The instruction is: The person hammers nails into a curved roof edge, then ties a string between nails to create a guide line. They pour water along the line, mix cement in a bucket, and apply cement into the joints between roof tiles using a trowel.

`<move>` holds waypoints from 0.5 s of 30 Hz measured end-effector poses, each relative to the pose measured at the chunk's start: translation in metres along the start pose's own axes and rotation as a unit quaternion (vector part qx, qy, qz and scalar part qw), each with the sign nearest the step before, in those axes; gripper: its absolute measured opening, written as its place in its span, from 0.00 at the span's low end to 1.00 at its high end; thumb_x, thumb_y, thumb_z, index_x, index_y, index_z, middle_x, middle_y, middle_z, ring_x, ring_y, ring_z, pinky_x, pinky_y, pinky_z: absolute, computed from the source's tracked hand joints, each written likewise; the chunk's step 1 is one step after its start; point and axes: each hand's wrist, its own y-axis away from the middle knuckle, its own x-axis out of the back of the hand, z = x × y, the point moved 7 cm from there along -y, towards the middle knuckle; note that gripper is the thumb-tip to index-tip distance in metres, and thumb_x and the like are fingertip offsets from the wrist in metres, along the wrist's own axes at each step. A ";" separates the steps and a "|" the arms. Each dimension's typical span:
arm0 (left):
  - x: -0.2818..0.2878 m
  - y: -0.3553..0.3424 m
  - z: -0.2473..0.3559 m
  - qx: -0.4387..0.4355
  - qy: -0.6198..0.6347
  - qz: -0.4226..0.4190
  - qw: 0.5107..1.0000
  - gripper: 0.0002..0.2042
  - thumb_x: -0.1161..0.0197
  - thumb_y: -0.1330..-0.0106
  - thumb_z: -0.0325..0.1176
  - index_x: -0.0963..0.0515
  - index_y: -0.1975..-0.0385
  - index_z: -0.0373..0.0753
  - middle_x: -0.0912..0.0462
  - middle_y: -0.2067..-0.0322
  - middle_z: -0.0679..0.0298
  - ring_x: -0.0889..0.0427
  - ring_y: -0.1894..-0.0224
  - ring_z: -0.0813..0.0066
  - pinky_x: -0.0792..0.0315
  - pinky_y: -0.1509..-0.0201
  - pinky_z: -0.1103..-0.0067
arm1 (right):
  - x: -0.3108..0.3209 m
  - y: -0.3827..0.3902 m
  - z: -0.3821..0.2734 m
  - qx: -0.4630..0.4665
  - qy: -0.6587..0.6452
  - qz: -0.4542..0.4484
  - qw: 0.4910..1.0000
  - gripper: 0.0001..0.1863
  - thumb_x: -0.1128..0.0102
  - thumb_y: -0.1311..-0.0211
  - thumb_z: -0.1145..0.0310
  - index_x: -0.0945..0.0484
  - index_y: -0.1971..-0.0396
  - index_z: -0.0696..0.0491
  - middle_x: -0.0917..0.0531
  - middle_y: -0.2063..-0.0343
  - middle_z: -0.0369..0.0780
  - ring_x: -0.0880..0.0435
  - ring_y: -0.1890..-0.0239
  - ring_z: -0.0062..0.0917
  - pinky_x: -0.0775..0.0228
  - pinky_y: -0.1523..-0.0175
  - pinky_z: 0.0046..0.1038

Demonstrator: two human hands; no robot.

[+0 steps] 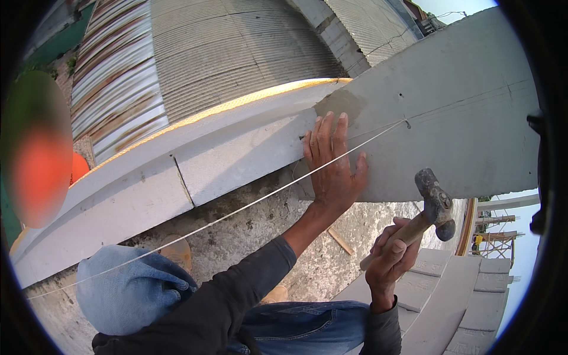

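My left hand lies flat with its fingers stretched out, near the joint between a row of light grey blocks and a smooth grey concrete column. Just above its fingertips is a darker patch of mortar on the column. A hammer with a rounded metal head and a wooden handle is gripped in my right hand, head up, in front of the column's lower edge. From a bent nail in the column, a taut white string runs down to the lower left, passing over my left hand.
Stacked grey blocks stand at the lower right. A small wood strip lies on the rough concrete floor. Beyond the wall are corrugated roofs and a yellow edging. Another person in orange, blurred, is at far left.
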 end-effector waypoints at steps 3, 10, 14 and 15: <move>0.004 0.002 -0.018 0.013 -0.166 -0.075 0.983 0.52 0.26 0.34 0.48 0.50 0.19 0.27 0.47 0.22 0.31 0.60 0.16 0.30 0.72 0.17 0.39 | -0.001 0.004 0.001 0.010 0.041 -0.062 0.997 0.35 0.58 0.17 0.37 0.28 0.45 0.60 0.29 0.79 0.33 0.34 0.82 0.13 0.42 0.76 0.19; 0.012 0.020 -0.034 -0.010 -0.237 -0.292 0.926 0.52 0.26 0.33 0.48 0.49 0.20 0.24 0.53 0.21 0.27 0.63 0.16 0.27 0.77 0.18 0.39 | 0.003 0.008 -0.002 0.074 0.087 -0.076 0.991 0.29 0.48 0.17 0.46 0.22 0.51 0.64 0.24 0.79 0.36 0.25 0.80 0.20 0.37 0.75 0.25; 0.028 0.028 -0.027 0.002 -0.143 -0.229 0.963 0.42 0.30 0.28 0.37 0.44 0.20 0.29 0.48 0.21 0.31 0.54 0.17 0.31 0.66 0.16 0.43 | 0.008 0.011 0.004 0.079 0.120 -0.127 0.981 0.24 0.35 0.27 0.46 0.18 0.59 0.56 0.14 0.68 0.42 0.13 0.73 0.34 0.26 0.65 0.35; 0.038 0.028 -0.024 0.002 -0.137 -0.211 0.968 0.39 0.32 0.27 0.34 0.43 0.20 0.30 0.47 0.21 0.32 0.50 0.17 0.32 0.62 0.15 0.44 | 0.009 0.013 0.007 0.080 0.114 -0.139 0.980 0.23 0.32 0.29 0.47 0.18 0.62 0.55 0.14 0.69 0.41 0.13 0.73 0.33 0.27 0.65 0.34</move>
